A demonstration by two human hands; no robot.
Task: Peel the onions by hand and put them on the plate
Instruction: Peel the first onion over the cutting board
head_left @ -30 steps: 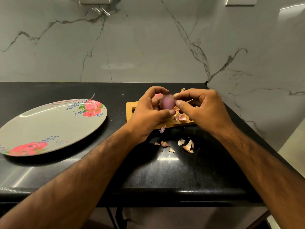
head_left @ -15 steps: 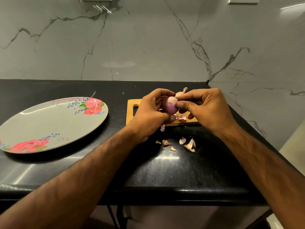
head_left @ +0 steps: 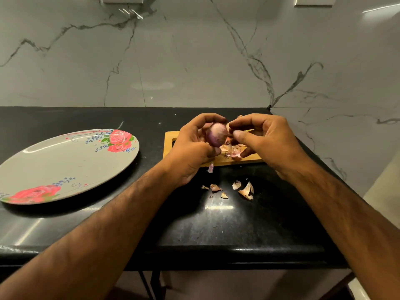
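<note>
1. Floral plate (head_left: 65,165) sits at left on the black counter (head_left: 216,224).
2. Your L hand (head_left: 190,148) grips the onion (head_left: 217,135) above the wooden board (head_left: 170,137), well apart from the plate.
3. Your R hand (head_left: 266,144): fingertips curled just beside the onion; can't tell if pinching skin.
4. Peel scraps (head_left: 245,189) lie on the counter nr the board.

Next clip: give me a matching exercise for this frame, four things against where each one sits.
Things
1. onion
2. plate
3. cutting board
4. peel scraps

Places
A. loose on the black counter, nearest the person
B. flat on the counter, far left
C. held in the left hand
D. on the counter beyond the loose scraps, with peel bits on it

Pairs: 1-C, 2-B, 3-D, 4-A
</note>
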